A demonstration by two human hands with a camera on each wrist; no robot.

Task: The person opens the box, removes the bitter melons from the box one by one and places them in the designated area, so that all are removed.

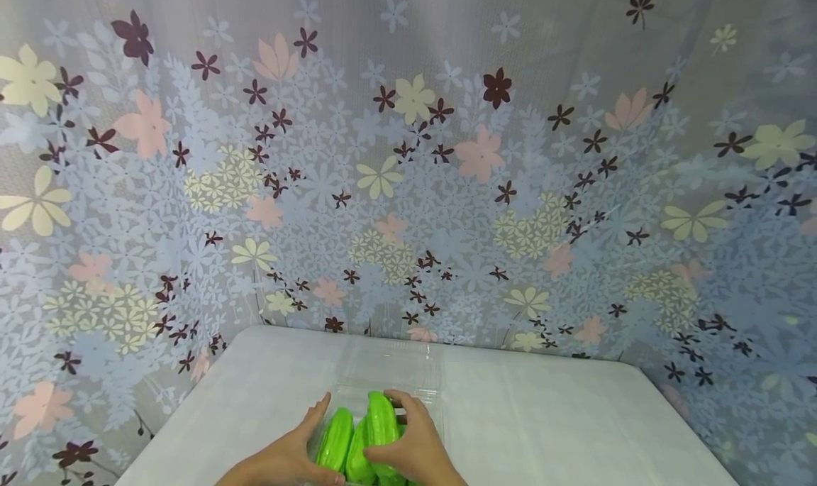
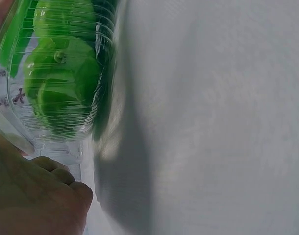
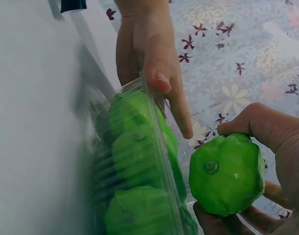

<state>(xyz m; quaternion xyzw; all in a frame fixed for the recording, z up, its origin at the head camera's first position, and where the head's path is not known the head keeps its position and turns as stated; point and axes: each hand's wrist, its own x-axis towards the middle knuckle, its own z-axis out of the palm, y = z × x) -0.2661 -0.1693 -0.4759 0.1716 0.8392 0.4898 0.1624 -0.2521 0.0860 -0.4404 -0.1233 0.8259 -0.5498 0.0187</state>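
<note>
In the head view my right hand (image 1: 418, 447) grips a long, ridged green pepper (image 1: 383, 426), thumb on the near side and fingers round the far side. The right wrist view shows its lobed end (image 3: 227, 174) with a stem stub, raised beside the box. More green peppers (image 1: 335, 440) lie in a clear plastic box (image 3: 161, 161), their stem ends facing its ribbed near wall. At the box's left end is my left hand (image 1: 290, 450), its thumb (image 3: 161, 81) at the rim corner and its index finger stretched out straight along that end.
The box's clear lid (image 1: 389, 362) lies folded back toward the far edge of the white table (image 1: 542, 415). Behind the table hangs a flowered curtain (image 1: 447, 188). A small dark object (image 3: 73, 5) shows at the top of the right wrist view.
</note>
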